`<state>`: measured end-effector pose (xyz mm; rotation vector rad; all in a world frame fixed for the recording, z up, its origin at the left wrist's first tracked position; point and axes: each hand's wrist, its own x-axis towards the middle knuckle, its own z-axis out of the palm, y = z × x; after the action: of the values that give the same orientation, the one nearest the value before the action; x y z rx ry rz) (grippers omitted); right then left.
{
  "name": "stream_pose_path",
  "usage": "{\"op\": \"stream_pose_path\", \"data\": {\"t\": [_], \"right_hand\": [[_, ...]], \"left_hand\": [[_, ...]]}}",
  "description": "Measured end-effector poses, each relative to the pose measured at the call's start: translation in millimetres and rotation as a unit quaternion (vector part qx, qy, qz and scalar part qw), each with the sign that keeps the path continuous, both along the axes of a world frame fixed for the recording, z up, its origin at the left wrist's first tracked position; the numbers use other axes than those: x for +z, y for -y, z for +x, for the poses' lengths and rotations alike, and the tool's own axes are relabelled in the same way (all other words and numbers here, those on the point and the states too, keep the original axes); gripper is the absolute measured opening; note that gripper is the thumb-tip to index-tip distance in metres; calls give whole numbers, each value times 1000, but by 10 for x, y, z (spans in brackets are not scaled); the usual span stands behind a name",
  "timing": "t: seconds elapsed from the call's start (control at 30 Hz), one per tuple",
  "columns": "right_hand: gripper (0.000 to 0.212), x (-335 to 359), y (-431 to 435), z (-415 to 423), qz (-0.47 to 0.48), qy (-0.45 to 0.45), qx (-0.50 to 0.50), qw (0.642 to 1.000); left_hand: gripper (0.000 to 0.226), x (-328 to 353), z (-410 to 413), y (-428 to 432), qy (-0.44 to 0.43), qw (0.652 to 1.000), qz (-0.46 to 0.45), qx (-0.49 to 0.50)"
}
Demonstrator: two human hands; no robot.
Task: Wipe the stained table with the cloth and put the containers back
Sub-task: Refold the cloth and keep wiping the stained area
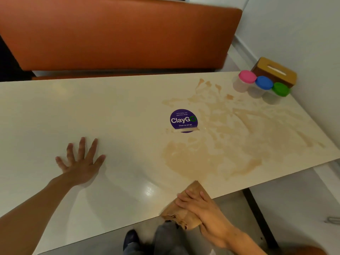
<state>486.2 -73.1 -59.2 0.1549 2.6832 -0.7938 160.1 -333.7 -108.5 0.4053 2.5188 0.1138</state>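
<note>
A cream table (119, 111) carries a wide brown smeared stain (230, 133) across its right half. My right hand (204, 207) presses flat on a folded brown cloth (184, 218) at the table's near edge, part of the cloth hanging over it. My left hand (81, 161) rests flat on the table with fingers spread, well left of the stain. Three clear containers stand together at the far right corner: one with a pink lid (247, 76), one with a blue lid (264, 82), one with a green lid (280, 89).
A brown tissue box (276, 70) sits behind the containers against the white wall (303, 34). A round purple sticker (184, 120) lies mid-table beside the stain. An orange bench (119, 34) runs along the far side. My legs and a shoe (130, 240) show below the near edge.
</note>
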Motion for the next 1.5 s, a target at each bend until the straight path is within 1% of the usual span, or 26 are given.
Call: {"op": "stream_pose_path", "data": {"t": [0.07,0.1,0.17,0.23,0.27,0.3,0.37,0.43,0.47,0.57,0.63,0.7,0.9,1.03,1.1,1.17,1.27,1.33,1.37,1.4,1.43,1.47,1.5], "right_hand": [[72,248,-76,19,-49,-15,-89,995],[75,371,-129,30,-52,-30,-130,990],[80,515,-302,36,-25,-73,-208,975],[72,466,-511,-29,28,-113,-277,954],[66,397,-602,-89,65,-117,-302,944],[63,290,-673,-159,105,-97,-319,937],[70,54,-677,-312,164,-17,-331,929],[74,-216,-539,-421,157,56,-340,925],[74,-339,-456,-465,154,66,-351,921],[75,-448,-280,-590,161,28,-424,891],[74,-476,-174,-695,148,27,-453,879],[77,-469,-9,-771,142,26,-461,876],[90,-568,614,-971,127,-14,-442,888],[88,-626,986,-1042,126,-31,-400,907],[91,-656,1181,-1069,125,-35,-389,912],[98,-652,1385,-1084,134,-22,-368,920],[107,-628,1687,-1082,124,0,-314,941],[114,-616,1817,-1047,109,10,-290,951],[116,-535,1846,-1024,81,15,-272,959],[113,-473,1828,-1022,49,21,-268,962],[100,-377,1785,-991,11,6,-270,963],[83,-283,1706,-969,-43,-7,-268,963],[68,-150,1565,-987,-129,-9,-255,958]], "left_hand": [[71,-6,8,-4,-4,1000,0,5],[70,-5,4,-4,-7,1000,1,6],[68,-10,-2,-13,-8,1000,3,5],[68,-17,1,-19,-6,1000,5,3],[68,-25,4,-22,-6,1000,7,3],[68,-30,4,-22,-6,1000,8,3],[68,-32,-5,-16,-8,1000,9,2],[69,-31,-5,-14,-7,1000,8,0],[69,-30,-7,-20,-6,1000,9,-2],[67,-38,11,-57,-9,1000,7,-6],[66,-29,-7,-50,-15,1000,1,-7],[65,-40,-3,-38,-13,1000,4,-10],[66,-50,-27,-15,-14,1000,13,-17],[65,-58,-35,-17,-17,999,14,-26],[65,-61,-39,-6,-13,999,13,-30],[66,-61,-39,0,-13,999,12,-32],[67,-47,-37,2,-12,999,16,-35],[67,-37,-29,7,-7,999,17,-39],[67,-36,-29,14,-4,999,17,-41],[67,-38,-30,21,-3,999,17,-41],[68,-36,-32,28,-3,999,16,-41],[68,-37,-34,37,-3,999,14,-40],[68,-38,-36,36,-5,999,14,-40]]}}
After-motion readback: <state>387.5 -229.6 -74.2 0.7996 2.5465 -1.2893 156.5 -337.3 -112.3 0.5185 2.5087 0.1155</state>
